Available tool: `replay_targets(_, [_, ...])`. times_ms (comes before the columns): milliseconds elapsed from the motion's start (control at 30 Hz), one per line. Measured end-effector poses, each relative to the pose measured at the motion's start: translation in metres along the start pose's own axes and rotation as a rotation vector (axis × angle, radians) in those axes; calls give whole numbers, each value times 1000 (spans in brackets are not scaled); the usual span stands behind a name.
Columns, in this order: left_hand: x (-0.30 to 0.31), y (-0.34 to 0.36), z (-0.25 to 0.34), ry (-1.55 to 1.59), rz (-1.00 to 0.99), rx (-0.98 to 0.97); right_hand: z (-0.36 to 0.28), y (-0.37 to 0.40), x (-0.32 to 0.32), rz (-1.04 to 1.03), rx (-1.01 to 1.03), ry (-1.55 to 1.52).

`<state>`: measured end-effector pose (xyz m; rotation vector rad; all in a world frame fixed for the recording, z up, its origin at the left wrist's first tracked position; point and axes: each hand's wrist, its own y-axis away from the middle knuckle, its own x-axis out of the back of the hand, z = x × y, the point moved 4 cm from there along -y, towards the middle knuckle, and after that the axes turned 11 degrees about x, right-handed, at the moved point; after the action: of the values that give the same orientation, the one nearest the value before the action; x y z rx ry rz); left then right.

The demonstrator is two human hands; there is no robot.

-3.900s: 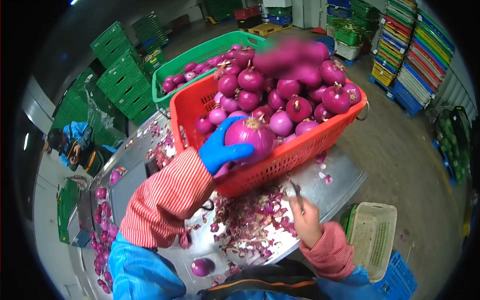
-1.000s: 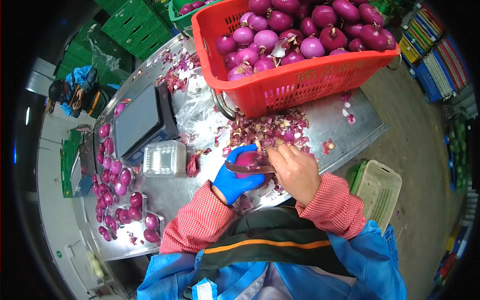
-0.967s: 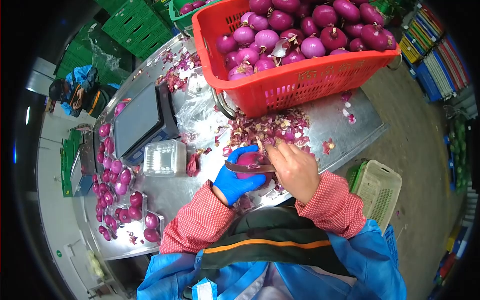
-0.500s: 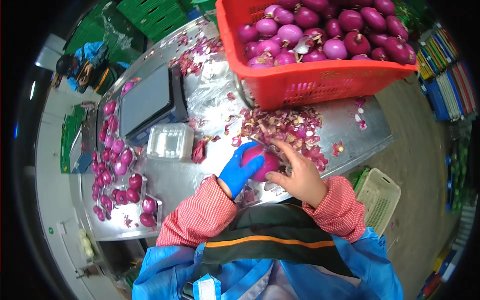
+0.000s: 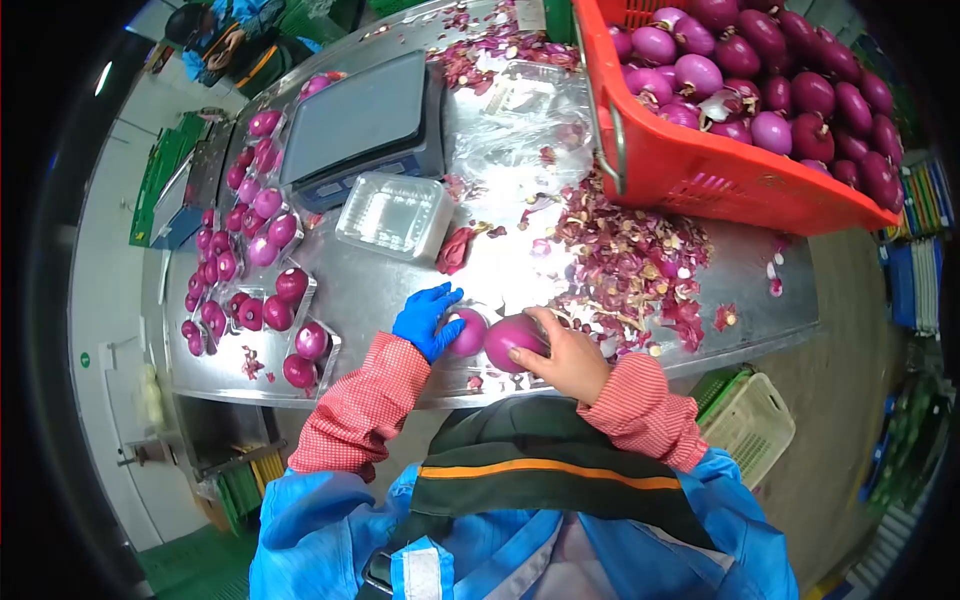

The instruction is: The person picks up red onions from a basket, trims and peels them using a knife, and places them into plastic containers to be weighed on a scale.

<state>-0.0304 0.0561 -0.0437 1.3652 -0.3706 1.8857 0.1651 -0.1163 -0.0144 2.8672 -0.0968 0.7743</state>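
Note:
Two purple onions are side by side over the near part of the metal table. My left hand (image 5: 428,320), in a blue glove, is at the left side of the smaller onion (image 5: 467,332), its thumb against it and its fingers spread. Bare, my right hand (image 5: 568,358) grips the larger onion (image 5: 516,343) from the right, with thumb and fingers around it. Beyond my hands lies an empty clear plastic tray (image 5: 394,217), and red peel (image 5: 456,250) is beside it.
A red crate (image 5: 730,175) full of onions stands at the back right, with loose peelings (image 5: 640,265) before it. The scale (image 5: 365,125) sits behind the tray. Packed onions (image 5: 265,250) line the metal table (image 5: 370,340) at left. A person (image 5: 235,45) is at the far left.
The view has turned and shifted toward the left. My hands have moved apart, away from the peelings; a second onion now shows between them. My left hand's fingers have opened.

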Motion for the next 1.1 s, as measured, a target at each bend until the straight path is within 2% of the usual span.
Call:
replay_targets(33, [-4,4,-7,25,1,4,-3,-4,-4,-45,-42,160])
replay_targets(67, [-7,5,-19,50,-17,-9,4,-6,-12,77,67,230])
replay_targets(167, [-17,15,-56,604,-81,185,13,-2,-11,61,-47,72])
replay_targets(200, [-7,19,-54,592,-74,226,18,3,-13,126,-75,-8])
replay_targets(300, [-55,7,-100,847,-205,143,44,9,-37,181,-19,-41])
replay_targets(333, [-37,9,-78,910,-261,248,36,8,-41,98,-142,-230])
replay_targets(367, [-37,4,-78,853,-251,218,50,7,-57,46,-194,-247])
replay_targets(400, [-52,3,-82,987,-220,243,53,5,-64,56,-184,-195])
replay_targets(433, [-74,4,-90,1164,-273,307,52,1,-68,63,-162,-146])
replay_targets(467, [-69,9,-86,969,-210,266,40,-17,-68,61,-167,-161])
replay_targets(500, [-61,14,-76,984,-327,422,39,-9,-62,78,-220,-184])
replay_targets(533, [-75,25,-81,1231,-350,634,44,-8,-60,97,-136,-111])
replay_targets(567, [-104,27,-96,1325,-289,569,45,-14,-58,121,-57,-41])
replay_targets(633, [-78,40,-96,1593,-191,622,16,-34,-53,78,-58,-119])
replay_targets(733, [-30,53,-130,1767,-102,560,-49,-65,-51,39,-62,-394])
replay_targets(767, [-3,60,-142,1805,-33,468,-71,-79,-55,26,-67,-514])
replay_targets(833, [50,60,-167,1725,118,667,-105,-103,-63,4,-53,-600])
replay_targets(900, [80,58,-211,2056,223,824,-118,-128,-75,17,121,-381])
replay_targets(1000, [144,60,-282,2012,618,710,-140,-153,-79,214,500,168])
replay_targets(1033, [163,66,-302,2015,738,634,-145,-161,-76,176,455,247])
replay_targets(1100, [165,79,-401,1898,539,562,-147,-178,-73,193,473,494])
